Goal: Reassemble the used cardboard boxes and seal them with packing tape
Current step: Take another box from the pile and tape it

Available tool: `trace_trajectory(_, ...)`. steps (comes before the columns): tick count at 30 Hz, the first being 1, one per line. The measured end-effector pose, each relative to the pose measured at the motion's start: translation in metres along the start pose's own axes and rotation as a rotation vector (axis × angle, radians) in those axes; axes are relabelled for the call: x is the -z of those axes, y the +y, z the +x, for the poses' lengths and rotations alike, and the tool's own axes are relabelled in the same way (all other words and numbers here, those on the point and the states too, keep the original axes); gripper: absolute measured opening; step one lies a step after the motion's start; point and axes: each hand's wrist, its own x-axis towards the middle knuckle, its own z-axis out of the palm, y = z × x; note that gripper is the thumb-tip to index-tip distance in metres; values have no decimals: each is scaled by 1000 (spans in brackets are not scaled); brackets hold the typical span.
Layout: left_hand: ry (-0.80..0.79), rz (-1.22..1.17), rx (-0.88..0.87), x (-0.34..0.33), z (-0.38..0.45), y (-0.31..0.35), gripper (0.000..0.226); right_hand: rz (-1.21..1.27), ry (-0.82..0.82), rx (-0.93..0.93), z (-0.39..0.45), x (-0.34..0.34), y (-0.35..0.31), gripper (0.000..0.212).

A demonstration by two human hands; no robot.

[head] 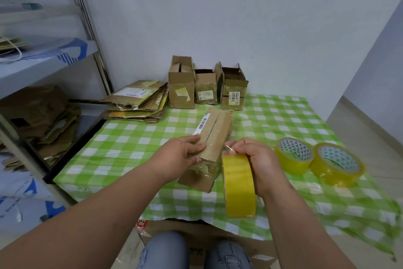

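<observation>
A long brown cardboard box (214, 137) lies on the green checked tablecloth (130, 148), its top flaps folded shut with a seam down the middle and a barcode label at its far left. My left hand (183, 152) presses on the near left corner of the box top. My right hand (259, 159) holds a yellow roll of packing tape (238, 185) upright just right of the box's near end, fingertips pinching the loose tape end near the box corner.
Two more yellow tape rolls (294, 155) (338, 164) lie to the right. Three upright open boxes (207, 87) stand against the back wall, beside a stack of flattened cardboard (137, 103). A metal shelf (43, 68) with more flattened cardboard is at the left. My knees are below the table edge.
</observation>
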Motion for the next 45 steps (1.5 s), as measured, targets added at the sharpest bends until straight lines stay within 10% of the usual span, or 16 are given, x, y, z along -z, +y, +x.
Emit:
trace_trajectory(18,-167,-32,22,12,-1,-8,63,-141,41,32,10,-7,5,19)
trace_trajectory(45,135,258,89,-12,0,25,60,-96,42,-8,15,0,0,25)
